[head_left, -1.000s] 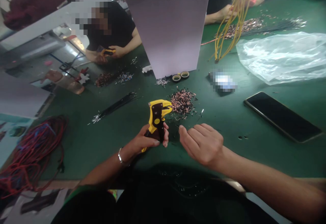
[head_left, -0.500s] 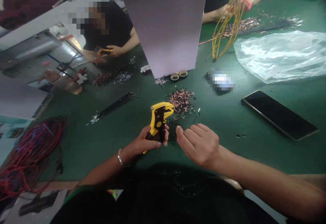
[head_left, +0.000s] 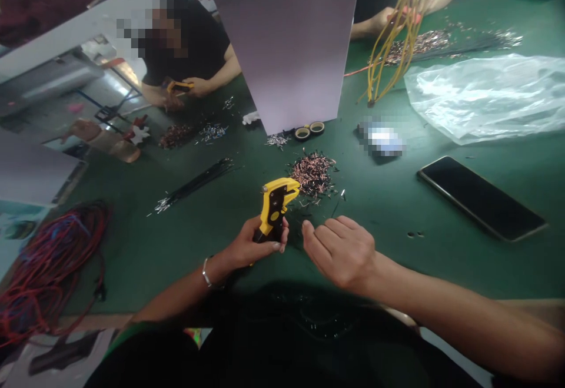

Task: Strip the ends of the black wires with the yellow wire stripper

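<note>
My left hand (head_left: 253, 244) is shut around the handle of a yellow and black automatic wire stripper (head_left: 273, 205), whose jaws point up and to the right. My right hand (head_left: 339, 252) hovers just right of the stripper, not touching it. Its fingers are curled together, and no object shows between them. Just beyond both hands lies a loose pile of short copper-tipped wire pieces (head_left: 312, 175). Some stray bits are scattered in front of the pile. A bundle of black wires with bare silver ends (head_left: 194, 183) lies to the left.
A green work mat (head_left: 154, 258) covers the table. A phone (head_left: 482, 198), a plastic bag (head_left: 485, 96) and tape rolls (head_left: 309, 131) lie ahead. A tangle of red and blue wire (head_left: 53, 270) sits left. Two co-workers' hands (head_left: 382, 21) (head_left: 198, 86) work beyond a pale upright panel (head_left: 286, 40).
The whole view drifts slightly, so the table items sit a little further left. The stripper stays in my left hand, and my right hand holds nearly the same place beside it.
</note>
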Demonstrator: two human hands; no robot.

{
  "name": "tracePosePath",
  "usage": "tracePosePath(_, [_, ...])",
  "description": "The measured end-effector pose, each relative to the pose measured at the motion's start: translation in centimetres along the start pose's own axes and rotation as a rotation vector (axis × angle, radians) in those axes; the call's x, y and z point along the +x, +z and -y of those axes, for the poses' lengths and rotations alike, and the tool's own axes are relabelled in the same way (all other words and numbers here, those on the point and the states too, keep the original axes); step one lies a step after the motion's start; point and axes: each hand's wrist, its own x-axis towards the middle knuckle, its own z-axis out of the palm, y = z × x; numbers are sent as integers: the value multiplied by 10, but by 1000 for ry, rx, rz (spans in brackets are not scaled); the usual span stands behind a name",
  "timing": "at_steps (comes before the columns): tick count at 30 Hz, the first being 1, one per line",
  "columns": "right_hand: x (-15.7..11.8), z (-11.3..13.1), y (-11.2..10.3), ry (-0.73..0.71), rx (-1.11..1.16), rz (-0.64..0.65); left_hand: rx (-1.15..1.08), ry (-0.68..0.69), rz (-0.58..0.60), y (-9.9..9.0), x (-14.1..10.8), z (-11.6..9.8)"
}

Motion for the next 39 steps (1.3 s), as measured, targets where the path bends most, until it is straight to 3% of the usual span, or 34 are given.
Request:
tracePosePath(12, [-6, 0, 4, 5, 24, 69, 123, 0, -144, -2, -1, 10])
tracePosePath(16, [-7, -4, 5, 30, 38, 84, 16, -36, -172, 0, 2, 8])
tracePosePath(22, [-5, -24, 7, 101, -25, 68, -263, -57, -48, 1, 6, -2])
tracePosePath(28, [-9, -41, 12, 244, 133, 5, -407, -111, 139, -11, 7, -10])
tracePosePath(35, [-8, -41, 12, 257, 198, -20, -464, -166, 292, -8, 6, -12])
tracePosePath(39, [-8, -39, 11, 266, 225, -16, -482, -183, 306, -4, 3, -13])
